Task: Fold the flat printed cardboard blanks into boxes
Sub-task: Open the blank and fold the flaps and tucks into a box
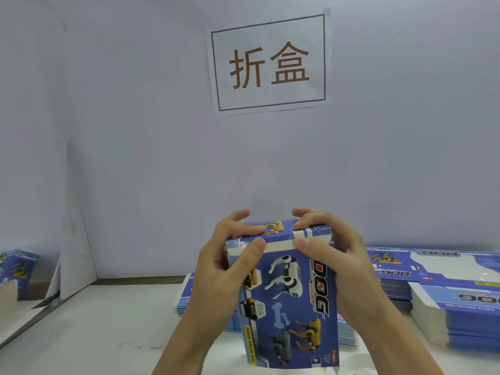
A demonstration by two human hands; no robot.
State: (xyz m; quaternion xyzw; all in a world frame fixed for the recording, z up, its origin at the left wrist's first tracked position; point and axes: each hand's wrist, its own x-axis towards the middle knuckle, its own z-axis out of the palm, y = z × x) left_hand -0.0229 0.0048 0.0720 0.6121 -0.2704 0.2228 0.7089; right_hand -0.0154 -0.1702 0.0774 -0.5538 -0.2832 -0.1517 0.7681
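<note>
Both thumbs are pressing flat against the white fold line at the top of the box (286, 288), the left thumb (250, 249) from one side and the right thumb (307, 246) from the other, while the remaining fingers of each hand are curling over the top flap (281, 228) and bearing down on its printed face. The left hand (224, 269) is gripping the box's left upper corner; the right hand (343, 263) is gripping its right upper corner, with the palm lying along the box's right wall. Neither hand is spread wide: each is closing round cardboard.

The box is being held upright in the air above the near middle of the table (108, 320), its blue front panel with the robot dogs facing the camera and its lower end not resting on anything that I can make out.

Judging by this, the body is already squared up and the step in hand is closing the top flap. The next move probably calls for tucking the flap's tongue inside the far wall, keeping the crease sharp and the side walls from bowing; whether the bottom is closed cannot be told.

Behind the box, flat blanks (346, 334) are lying stacked, with more stacks (460, 320) toward the table's right edge. Folded boxes (19, 269) are standing at the left edge, and a paper sign (269, 63) is hanging on the wall.
</note>
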